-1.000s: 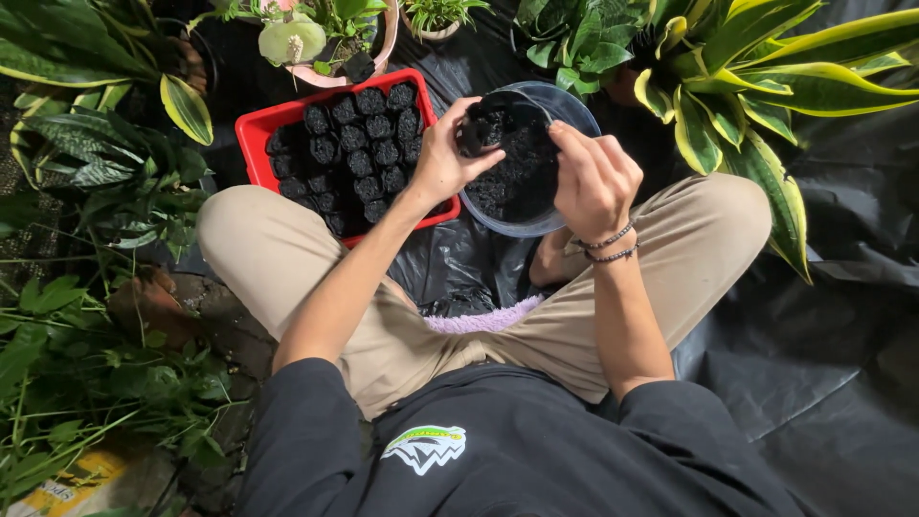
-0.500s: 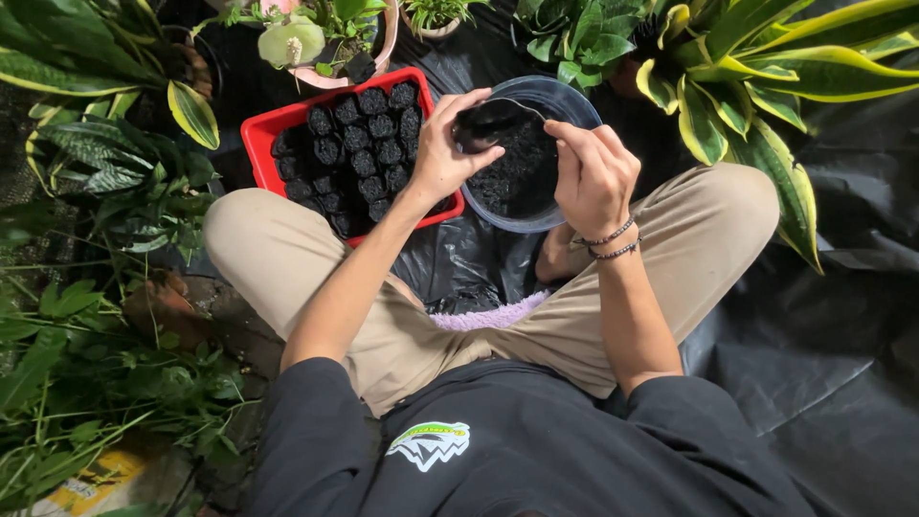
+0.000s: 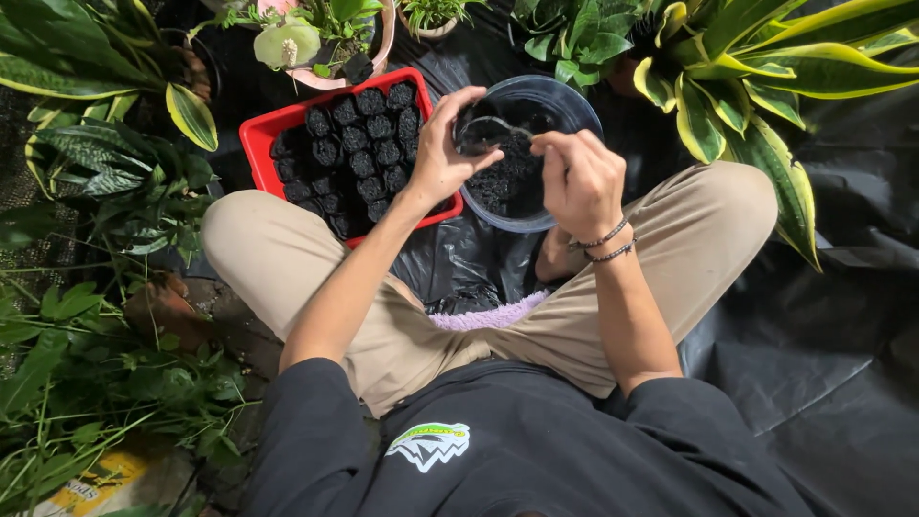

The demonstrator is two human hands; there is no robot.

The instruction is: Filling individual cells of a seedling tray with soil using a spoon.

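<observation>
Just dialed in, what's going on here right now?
A person sits cross-legged on black plastic sheeting among potted plants. The left hand holds a small black bag open over a clear bowl of dark soil, while the right hand works at its rim. A red tray of filled bags sits beside.

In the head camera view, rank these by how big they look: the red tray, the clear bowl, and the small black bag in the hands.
1. red tray
2. clear bowl, somewhat smaller
3. small black bag, smallest, held over the bowl
</observation>
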